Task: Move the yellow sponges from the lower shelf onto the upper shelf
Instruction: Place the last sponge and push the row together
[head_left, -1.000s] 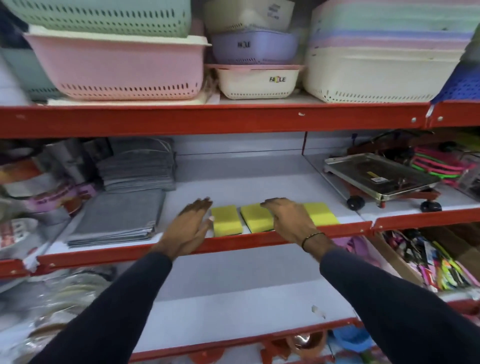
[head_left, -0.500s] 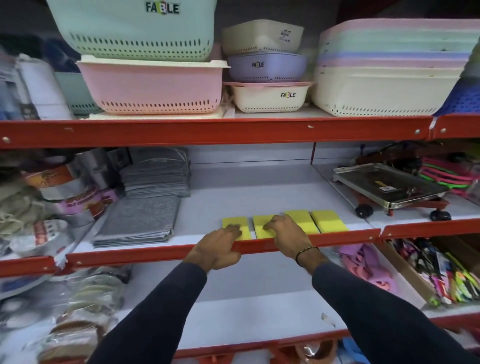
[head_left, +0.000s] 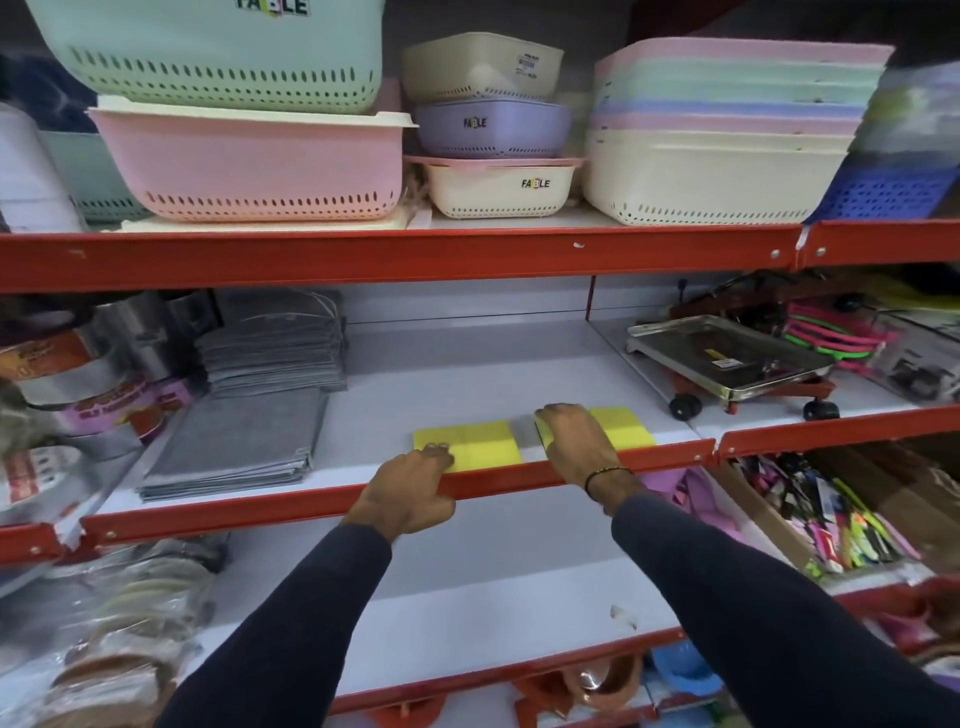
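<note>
Several yellow sponges lie in a row at the front of the white middle shelf (head_left: 467, 374). Two of them are pressed together as a left pair (head_left: 475, 441). My left hand (head_left: 410, 491) rests over the red shelf lip, its bent fingertips touching that pair's front left corner. My right hand (head_left: 574, 441) lies palm down on a third sponge (head_left: 542, 431), fingers curled over its far edge and hiding most of it. A fourth sponge (head_left: 621, 427) sits just right of that hand. The white lower shelf (head_left: 467, 582) below my arms holds no sponges.
Stacked grey cloths (head_left: 236, 441) lie left of the sponges, with foil-wrapped packs (head_left: 78, 379) further left. A wheeled metal tray (head_left: 727, 358) stands to the right. Pastel plastic baskets (head_left: 249, 161) fill the top shelf. A box of pens (head_left: 831, 519) sits at lower right.
The two left sponges have been pushed together. My right hand shifted right onto the third sponge, leaving a gap between the pairs. My left hand drew back to the shelf lip.
</note>
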